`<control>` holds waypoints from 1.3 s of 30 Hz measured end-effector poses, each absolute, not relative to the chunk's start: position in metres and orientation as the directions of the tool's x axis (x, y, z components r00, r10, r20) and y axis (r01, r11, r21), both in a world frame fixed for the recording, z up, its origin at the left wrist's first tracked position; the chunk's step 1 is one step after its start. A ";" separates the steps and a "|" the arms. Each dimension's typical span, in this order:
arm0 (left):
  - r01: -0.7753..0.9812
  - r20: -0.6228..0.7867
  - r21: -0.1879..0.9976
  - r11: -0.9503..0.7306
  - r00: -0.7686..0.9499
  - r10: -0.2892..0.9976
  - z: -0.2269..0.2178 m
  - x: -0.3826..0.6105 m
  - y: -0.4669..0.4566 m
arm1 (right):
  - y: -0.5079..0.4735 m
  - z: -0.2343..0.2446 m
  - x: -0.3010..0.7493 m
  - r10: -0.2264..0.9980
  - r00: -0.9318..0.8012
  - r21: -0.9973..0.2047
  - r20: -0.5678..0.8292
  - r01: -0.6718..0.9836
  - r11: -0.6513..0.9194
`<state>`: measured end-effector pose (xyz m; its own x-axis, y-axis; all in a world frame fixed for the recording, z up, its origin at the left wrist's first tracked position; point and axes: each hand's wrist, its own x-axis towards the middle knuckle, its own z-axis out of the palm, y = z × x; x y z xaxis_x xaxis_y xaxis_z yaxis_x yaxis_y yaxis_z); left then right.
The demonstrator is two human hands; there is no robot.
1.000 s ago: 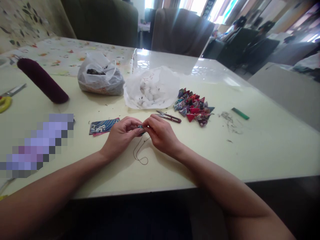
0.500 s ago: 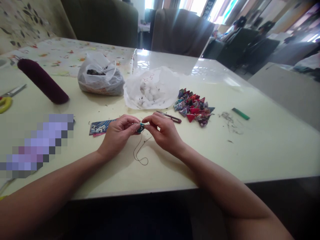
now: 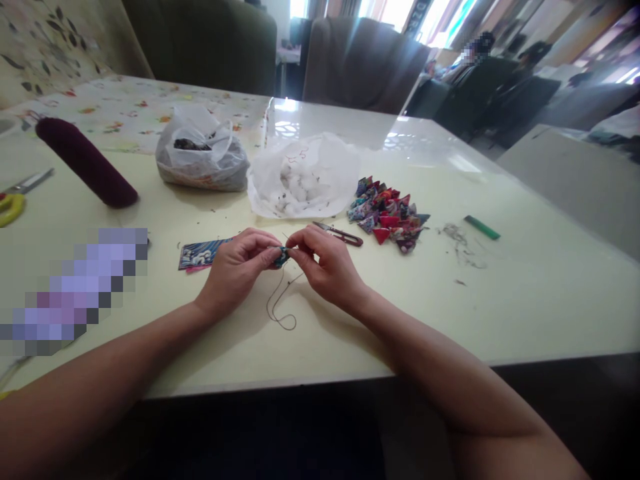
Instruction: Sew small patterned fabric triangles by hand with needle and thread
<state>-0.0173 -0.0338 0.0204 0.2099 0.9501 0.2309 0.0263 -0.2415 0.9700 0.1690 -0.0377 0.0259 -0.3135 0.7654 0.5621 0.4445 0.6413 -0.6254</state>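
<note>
My left hand pinches a small teal fabric piece just above the table. My right hand pinches at that same piece from the right, its fingertips closed on something too thin to make out. A dark thread hangs from the piece and curls on the pale table. Red thread snips lie just behind my right hand. A patterned blue fabric strip lies left of my left hand.
A pile of small colourful fabric triangles lies right of centre. Behind are a white bag of stuffing and a bag with dark contents. A maroon roll, scissors and a green strip lie further out.
My hands have lifted slightly and parted a little, so the teal piece now shows between the fingertips. Everything else on the table is unmoved.
</note>
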 end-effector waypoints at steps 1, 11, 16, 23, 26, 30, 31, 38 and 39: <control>0.030 0.235 0.969 -0.246 0.208 0.949 0.020 -0.017 -0.034 | -0.038 0.025 0.169 0.760 -0.316 -0.620 0.568 0.443 0.648; 0.105 0.301 0.936 -0.337 0.259 0.918 0.022 -0.017 -0.034 | -0.039 0.024 0.168 0.780 -0.313 -0.648 0.542 0.436 0.625; 0.026 0.214 0.974 -0.223 0.194 0.958 0.022 -0.017 -0.035 | -0.039 0.024 0.168 0.784 -0.289 -0.677 0.550 0.395 0.621; -0.176 -0.036 0.983 0.058 0.126 0.991 0.018 -0.020 -0.029 | -0.038 0.027 0.171 0.753 -0.266 -0.618 0.602 0.441 0.651; -0.204 -0.071 0.975 0.093 0.112 0.991 0.016 -0.020 -0.027 | -0.038 0.026 0.172 0.757 -0.248 -0.600 0.604 0.484 0.637; -0.214 -0.085 0.971 0.105 0.102 0.991 0.016 -0.020 -0.026 | -0.039 0.025 0.172 0.772 -0.252 -0.594 0.584 0.516 0.618; -0.211 -0.085 0.972 0.105 0.101 0.991 0.016 -0.020 -0.026 | -0.039 0.025 0.172 0.779 -0.258 -0.590 0.571 0.530 0.609; -0.156 -0.029 0.987 0.044 0.093 0.995 0.016 -0.021 -0.026 | -0.041 0.024 0.173 0.820 -0.317 -0.582 0.478 0.584 0.565; -0.144 -0.022 0.989 0.035 0.094 0.995 0.016 -0.021 -0.026 | -0.042 0.025 0.173 0.820 -0.314 -0.583 0.478 0.585 0.564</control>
<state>-0.0210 -0.0263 0.0165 0.0943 0.9953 -0.0215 -0.1442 0.0351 0.9889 0.1727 -0.0418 0.0249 -0.3143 0.8203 0.4778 0.5852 0.5637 -0.5829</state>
